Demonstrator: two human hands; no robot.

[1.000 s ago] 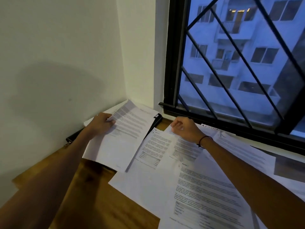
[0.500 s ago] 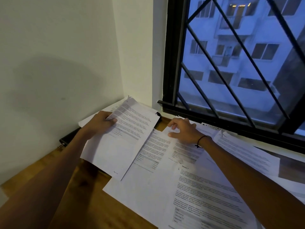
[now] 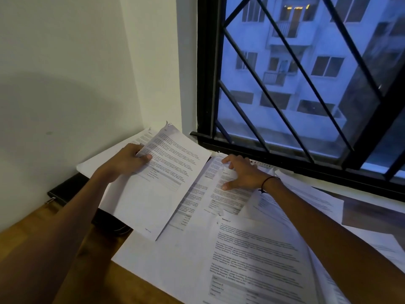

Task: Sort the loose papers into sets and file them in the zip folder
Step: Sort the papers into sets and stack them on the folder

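Desk (image 3: 72,257), wood, bare at the near left corner. Nearest to the viewer lies the "Section 7" sheet (image 3: 252,255), flat, topmost of the loose papers (image 3: 197,207) fanned out toward the window (image 3: 306,84).

Beyond that sheet, right hand (image 3: 243,174): fingers spread and straight, tips pressing a page in the spread, gripping nothing. A second ago this hand was curled into a loose fist; it has since opened and come down flat. Reads as pinning or selecting the next page for the set.

Left of the Section 7 sheet, left hand (image 3: 129,162) pinches a held sheaf (image 3: 166,178) at its edge, thumb on top, pages lifted and tilted. It has risen slightly nearer the wall.

Under the sheaf, black zip folder (image 3: 65,189), mostly covered, against the wall. Nothing filed yet by the look of it; sorting seems early.
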